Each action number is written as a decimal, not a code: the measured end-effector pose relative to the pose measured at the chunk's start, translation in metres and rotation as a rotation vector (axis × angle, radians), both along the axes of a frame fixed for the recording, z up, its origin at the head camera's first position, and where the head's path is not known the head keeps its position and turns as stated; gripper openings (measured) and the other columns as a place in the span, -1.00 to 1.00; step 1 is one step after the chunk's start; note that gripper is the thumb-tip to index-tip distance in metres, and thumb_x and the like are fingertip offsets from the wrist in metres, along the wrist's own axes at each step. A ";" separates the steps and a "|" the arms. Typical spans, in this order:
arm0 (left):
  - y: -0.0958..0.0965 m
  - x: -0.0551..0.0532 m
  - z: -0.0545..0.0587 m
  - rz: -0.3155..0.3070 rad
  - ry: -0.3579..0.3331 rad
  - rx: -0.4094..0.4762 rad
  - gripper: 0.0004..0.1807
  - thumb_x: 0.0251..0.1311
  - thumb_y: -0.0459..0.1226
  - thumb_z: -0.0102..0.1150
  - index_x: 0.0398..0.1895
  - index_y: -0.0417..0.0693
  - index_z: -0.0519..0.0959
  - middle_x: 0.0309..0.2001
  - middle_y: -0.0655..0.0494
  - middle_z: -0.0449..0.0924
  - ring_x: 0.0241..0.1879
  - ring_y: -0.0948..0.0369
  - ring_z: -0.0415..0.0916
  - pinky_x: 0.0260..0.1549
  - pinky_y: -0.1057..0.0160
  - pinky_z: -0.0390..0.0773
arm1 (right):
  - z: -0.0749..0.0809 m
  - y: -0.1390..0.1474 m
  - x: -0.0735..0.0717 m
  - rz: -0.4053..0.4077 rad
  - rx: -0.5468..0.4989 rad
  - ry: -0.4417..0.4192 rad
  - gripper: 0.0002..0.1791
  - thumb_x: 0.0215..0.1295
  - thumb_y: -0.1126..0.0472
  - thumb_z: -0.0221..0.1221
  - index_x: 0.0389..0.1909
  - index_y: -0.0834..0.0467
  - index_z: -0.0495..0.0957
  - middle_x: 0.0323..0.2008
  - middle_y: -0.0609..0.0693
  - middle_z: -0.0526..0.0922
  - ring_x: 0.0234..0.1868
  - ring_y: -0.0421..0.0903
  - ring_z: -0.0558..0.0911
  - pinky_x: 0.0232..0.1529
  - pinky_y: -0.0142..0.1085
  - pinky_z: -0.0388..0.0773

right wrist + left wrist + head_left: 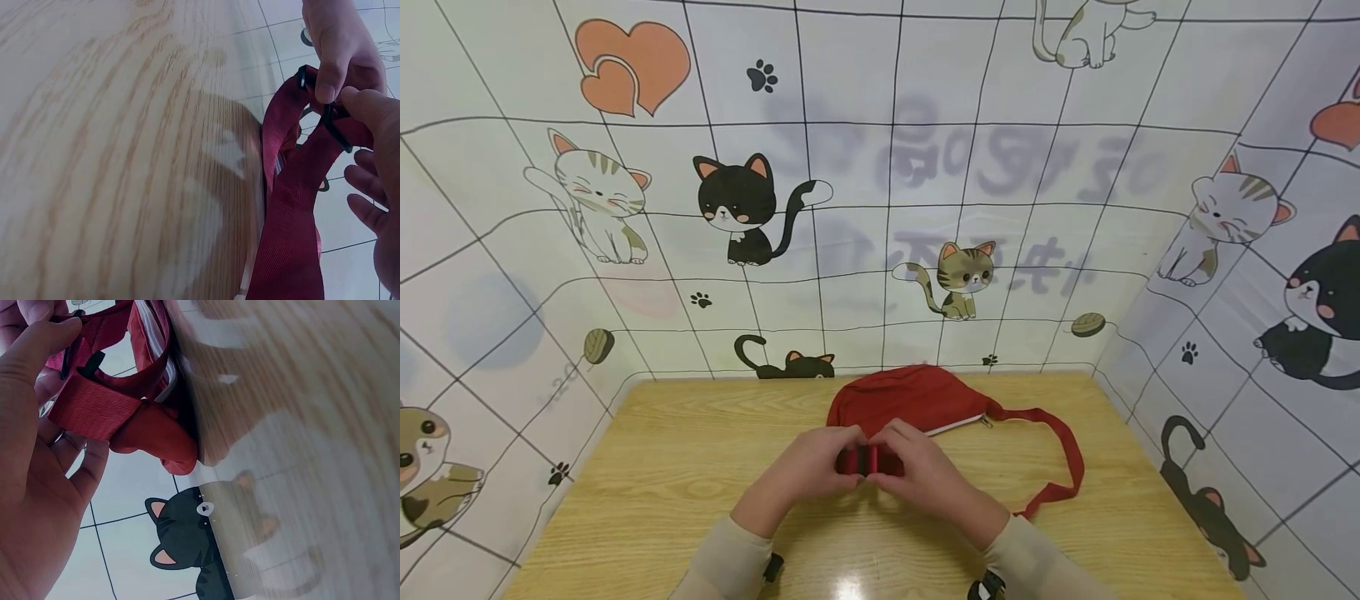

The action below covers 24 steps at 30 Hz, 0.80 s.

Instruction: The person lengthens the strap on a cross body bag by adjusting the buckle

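Observation:
A red waist bag [910, 400] with a white-edged zip lies toward the back of the table. In front of it, my left hand [816, 462] and right hand [928, 471] meet over its strap, thumbs and fingertips close together. Between them is a black buckle [862, 460]. In the right wrist view, both thumbs press by the black buckle pieces [335, 128], and the red strap [290, 212] runs down from there. The left wrist view shows my left thumb and fingers pinching the webbing [94, 406] beside a black tab [92, 364]. Fingers partly hide the buckle.
From the bag's right end, the long strap [1071, 450] curves over the wooden table [677, 475] toward my right forearm. A zip pull [987, 422] hangs at the bag's right side. Cat-printed sheeting [857, 183] walls the back and sides.

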<state>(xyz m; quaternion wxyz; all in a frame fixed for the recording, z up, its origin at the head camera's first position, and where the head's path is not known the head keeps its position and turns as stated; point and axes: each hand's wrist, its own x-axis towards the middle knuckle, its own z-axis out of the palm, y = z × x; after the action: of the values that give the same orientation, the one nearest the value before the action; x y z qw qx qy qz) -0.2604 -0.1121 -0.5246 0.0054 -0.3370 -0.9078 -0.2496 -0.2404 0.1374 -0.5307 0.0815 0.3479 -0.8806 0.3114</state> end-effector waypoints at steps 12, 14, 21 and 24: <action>0.000 0.003 0.002 0.004 0.007 0.021 -0.56 0.12 -0.19 0.71 -0.04 0.29 0.63 -0.27 0.46 0.61 -0.28 0.35 0.53 -0.23 0.23 0.59 | -0.004 0.012 0.002 0.027 -0.133 -0.001 -0.56 0.34 0.16 0.57 0.14 -0.01 0.59 0.03 -0.23 0.57 0.01 -0.16 0.65 0.02 -0.21 0.70; 0.000 0.003 0.002 0.006 0.014 0.018 -0.56 0.11 -0.19 0.71 -0.04 0.27 0.64 -0.26 0.45 0.62 -0.27 0.35 0.53 -0.22 0.22 0.60 | -0.005 0.017 0.002 0.033 -0.152 0.014 -0.55 0.33 0.18 0.56 0.13 0.00 0.58 0.03 -0.22 0.58 -0.01 -0.15 0.64 -0.01 -0.22 0.69; -0.002 0.001 0.000 0.009 0.027 0.013 -0.57 0.12 -0.17 0.70 -0.02 0.24 0.64 -0.25 0.47 0.60 -0.27 0.36 0.53 -0.22 0.23 0.61 | -0.005 0.029 0.001 0.050 -0.207 0.024 -0.57 0.34 0.21 0.55 0.11 0.05 0.58 0.00 -0.18 0.58 -0.12 -0.06 0.65 -0.20 -0.20 0.71; -0.002 0.002 0.000 0.013 0.016 0.016 -0.58 0.14 -0.16 0.69 -0.01 0.25 0.64 -0.25 0.46 0.60 -0.27 0.36 0.52 -0.23 0.25 0.60 | -0.004 0.032 0.001 0.064 -0.234 0.037 -0.57 0.34 0.22 0.55 0.11 0.03 0.57 -0.01 -0.17 0.58 -0.17 0.04 0.64 -0.23 -0.11 0.72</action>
<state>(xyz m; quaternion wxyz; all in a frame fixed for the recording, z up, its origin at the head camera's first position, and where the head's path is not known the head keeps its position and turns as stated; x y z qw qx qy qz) -0.2588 -0.1141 -0.5246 0.0172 -0.3332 -0.9078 -0.2541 -0.2391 0.1691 -0.5344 0.1276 0.3698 -0.8249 0.4080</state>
